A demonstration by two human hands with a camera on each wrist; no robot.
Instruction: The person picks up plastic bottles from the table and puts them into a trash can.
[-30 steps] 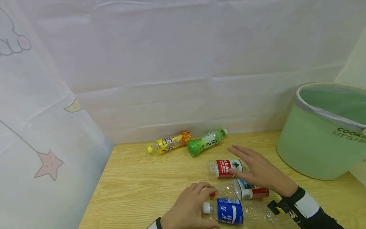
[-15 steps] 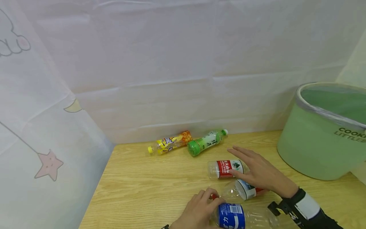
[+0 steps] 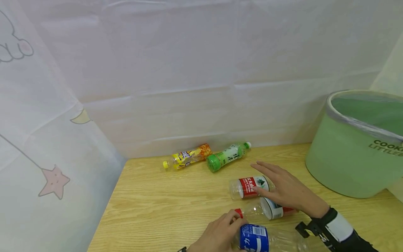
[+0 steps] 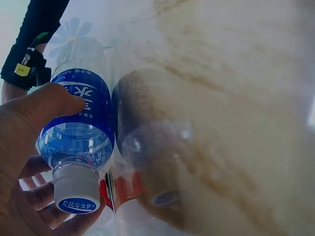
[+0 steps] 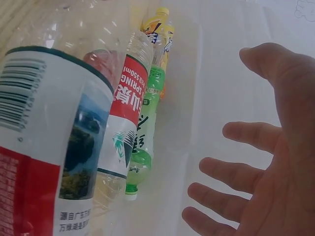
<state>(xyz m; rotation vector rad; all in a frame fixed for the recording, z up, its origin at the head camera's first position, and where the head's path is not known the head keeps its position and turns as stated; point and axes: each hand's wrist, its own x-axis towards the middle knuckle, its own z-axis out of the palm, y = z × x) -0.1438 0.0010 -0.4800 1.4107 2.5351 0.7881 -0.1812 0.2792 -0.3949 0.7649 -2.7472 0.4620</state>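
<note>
Blue-labelled bottle (image 3: 254,238), clear plastic, white cap; on its side at the near part of the table (image 3: 151,199), clasped by the left hand (image 3: 218,231), thumb across the label, fingers curled round. Red-capped bottle (image 3: 273,210), lying just beyond. Red-labelled bottle (image 3: 247,187), next in the row; right hand (image 3: 285,189) above these two, fingers spread. Green bottle (image 3: 231,156) and yellow-capped bottle (image 3: 190,157), farther back, near the wall cloth (image 3: 189,87). Pale green bin (image 3: 349,157), upright, right side.

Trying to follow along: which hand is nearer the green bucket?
Right. The right hand is left of the green bucket, not touching it; the left hand is farther left, holding the blue-labelled bottle.
</note>
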